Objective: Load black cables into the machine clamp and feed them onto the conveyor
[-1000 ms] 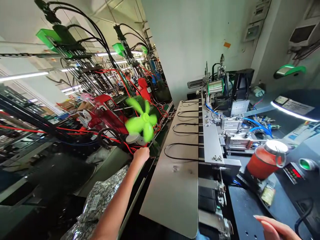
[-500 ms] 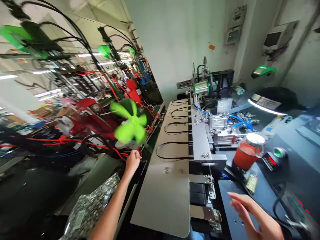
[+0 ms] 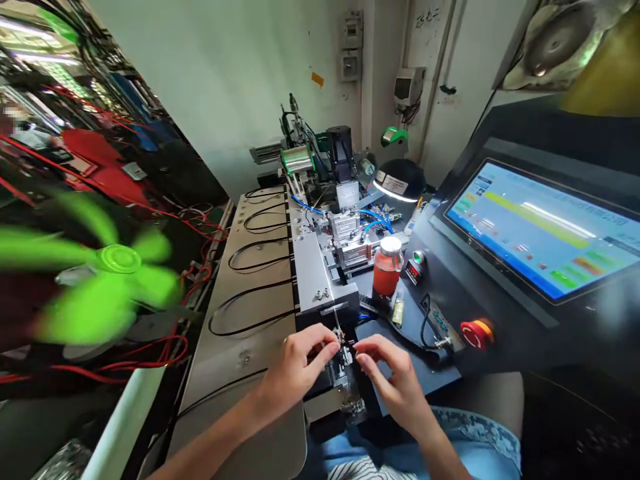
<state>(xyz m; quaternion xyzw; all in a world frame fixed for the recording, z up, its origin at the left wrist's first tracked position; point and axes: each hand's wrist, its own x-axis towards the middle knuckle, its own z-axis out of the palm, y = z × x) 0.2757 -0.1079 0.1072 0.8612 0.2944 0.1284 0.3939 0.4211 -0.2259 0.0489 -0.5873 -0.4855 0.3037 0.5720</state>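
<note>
My left hand is closed in a pinch over the metal clamp fixture at the near end of the machine. A thin black cable runs across the beige plate and under this hand, toward its fingertips. On the fixture's other side, my right hand has its thumb and fingertips drawn together; whatever lies between them is too small to make out. Further up the plate, several looped black cables have their ends in the metal rail.
At right stand a red-orange jar with a pale lid, a yellow lighter-like item, a red emergency stop button and a lit touchscreen. A green fan spins at left. A solder-wire spool sits behind.
My left hand has come from beside the fan to the fixture, and another black cable now lies across the plate. My right hand has moved to the fixture too. The view has turned right.
</note>
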